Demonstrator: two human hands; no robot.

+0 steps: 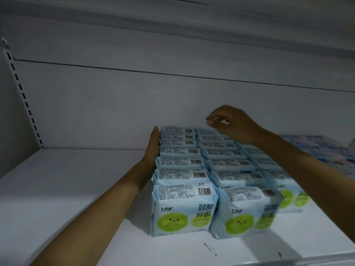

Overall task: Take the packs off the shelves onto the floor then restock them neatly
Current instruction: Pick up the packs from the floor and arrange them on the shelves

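White shelf [76, 189] w/ pale back wall [134, 102]; left hand [153, 145] flat on packs [182, 191], right hand [231, 124] loose, empty.

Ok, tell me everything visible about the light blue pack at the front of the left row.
The light blue soft-plastic pack stands upright at the front of the left row on the white shelf. Its front shows dark characters, a green smiling circle and a smaller one; its top carries small print and a barcode. The pack behind touches it; the left hand presses farther back.
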